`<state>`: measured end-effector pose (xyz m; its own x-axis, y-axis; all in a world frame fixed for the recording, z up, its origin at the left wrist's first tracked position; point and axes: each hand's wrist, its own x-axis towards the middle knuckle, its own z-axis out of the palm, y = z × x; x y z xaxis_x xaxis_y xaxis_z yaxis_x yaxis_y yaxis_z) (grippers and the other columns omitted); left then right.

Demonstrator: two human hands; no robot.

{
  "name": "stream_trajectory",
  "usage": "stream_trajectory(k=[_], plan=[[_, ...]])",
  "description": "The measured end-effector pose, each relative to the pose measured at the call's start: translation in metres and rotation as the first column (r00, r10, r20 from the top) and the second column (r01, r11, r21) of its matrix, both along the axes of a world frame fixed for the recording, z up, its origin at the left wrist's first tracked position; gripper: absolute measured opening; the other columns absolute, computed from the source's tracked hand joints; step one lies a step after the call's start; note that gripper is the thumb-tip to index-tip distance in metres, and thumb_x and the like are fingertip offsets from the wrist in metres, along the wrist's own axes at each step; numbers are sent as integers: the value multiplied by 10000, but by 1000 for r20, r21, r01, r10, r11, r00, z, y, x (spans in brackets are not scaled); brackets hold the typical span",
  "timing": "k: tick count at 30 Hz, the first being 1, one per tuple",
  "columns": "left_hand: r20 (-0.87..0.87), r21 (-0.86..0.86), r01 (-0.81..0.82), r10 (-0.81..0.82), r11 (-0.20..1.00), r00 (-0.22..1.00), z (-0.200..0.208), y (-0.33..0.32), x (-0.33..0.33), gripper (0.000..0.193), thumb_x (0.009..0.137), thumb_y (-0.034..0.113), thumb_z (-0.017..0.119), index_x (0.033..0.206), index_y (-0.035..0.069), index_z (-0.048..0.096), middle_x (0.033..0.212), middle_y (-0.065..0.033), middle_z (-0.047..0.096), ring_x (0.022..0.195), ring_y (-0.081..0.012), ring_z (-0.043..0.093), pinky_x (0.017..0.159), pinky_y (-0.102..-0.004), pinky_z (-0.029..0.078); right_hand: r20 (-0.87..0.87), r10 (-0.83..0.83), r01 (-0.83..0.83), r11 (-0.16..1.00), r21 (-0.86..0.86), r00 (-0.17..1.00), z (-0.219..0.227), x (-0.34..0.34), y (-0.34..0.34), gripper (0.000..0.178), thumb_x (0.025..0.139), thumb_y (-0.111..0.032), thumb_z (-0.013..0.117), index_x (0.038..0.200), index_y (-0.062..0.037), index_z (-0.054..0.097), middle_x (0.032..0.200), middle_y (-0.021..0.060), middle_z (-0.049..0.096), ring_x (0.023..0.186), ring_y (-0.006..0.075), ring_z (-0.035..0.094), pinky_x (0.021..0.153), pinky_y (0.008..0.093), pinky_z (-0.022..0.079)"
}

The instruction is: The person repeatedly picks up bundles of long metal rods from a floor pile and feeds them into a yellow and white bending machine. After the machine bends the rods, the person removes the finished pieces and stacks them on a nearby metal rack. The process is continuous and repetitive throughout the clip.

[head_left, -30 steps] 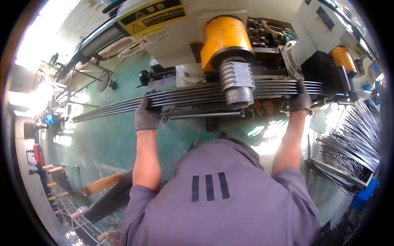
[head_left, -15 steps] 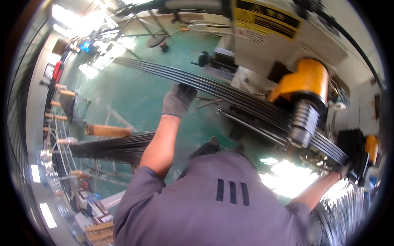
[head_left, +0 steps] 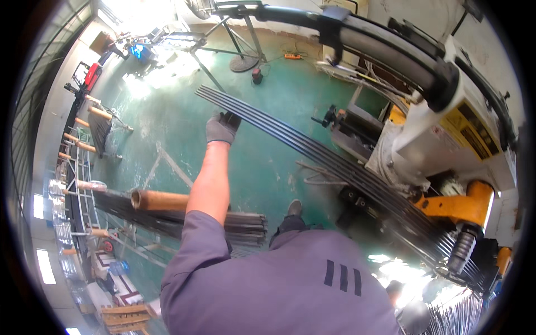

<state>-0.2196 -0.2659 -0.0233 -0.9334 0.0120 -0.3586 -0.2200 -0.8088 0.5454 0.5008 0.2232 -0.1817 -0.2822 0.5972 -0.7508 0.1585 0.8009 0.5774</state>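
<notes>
My left hand (head_left: 221, 129), in a grey glove with dark fingers, grips a flat row of several long dark metal tubes (head_left: 296, 139) from below, close to their far end. From there the tubes slope down to the right into a machine. A yellow clamp arm (head_left: 455, 204) with a ribbed metal spindle (head_left: 462, 251) stands over their near end. My right hand is not visible; only a bit of skin of the right arm (head_left: 394, 291) shows beside my grey shirt.
Left of me lies a stack of dark tubes (head_left: 245, 226) beside a brown roller (head_left: 162, 200). A machine vise (head_left: 357, 131) and white machine body (head_left: 446, 134) stand right. A metal stand (head_left: 244, 63) is farther off. Thin metal strips (head_left: 455, 312) bunch at lower right.
My left hand is now nearer the tubes' far end. My right hand, seen before by their near end, has gone from sight. The view has shifted, with the machine lower and farther right.
</notes>
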Motion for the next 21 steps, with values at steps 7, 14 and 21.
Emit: stream_trajectory(k=[7, 14, 21], plan=[[11, -173, 9, -7, 985, 1000, 4, -87, -113, 286, 974, 302, 468, 1028, 61, 613, 1007, -112, 659, 964, -291, 616, 880, -465, 500, 90, -248, 254, 965, -60, 964, 0, -21, -62, 290, 921, -262, 502, 1157, -190, 654, 1201, -32, 638, 1163, 177, 563, 1023, 471, 324], [-73, -371, 176, -218, 912, 973, 20, -71, -120, 263, 968, 259, 475, 1046, 48, 610, 1038, -126, 652, 971, -286, 615, 848, -473, 510, 161, -322, 332, 943, -39, 933, 15, -1, -90, 326, 942, -260, 461, 1214, -180, 621, 1266, -35, 603, 1217, 160, 523, 1040, 486, 302], [54, -526, 475, -529, 705, 847, -32, -165, -175, 419, 1014, 270, 314, 1376, 83, 411, 1440, -70, 420, 1323, -225, 393, 1131, -421, 273, -361, -623, 586, 780, -220, 694, 38, -65, -70, 274, 962, -261, 463, 1168, -90, 519, 988, 28, 559, 910, 160, 499, 769, 365, 368]])
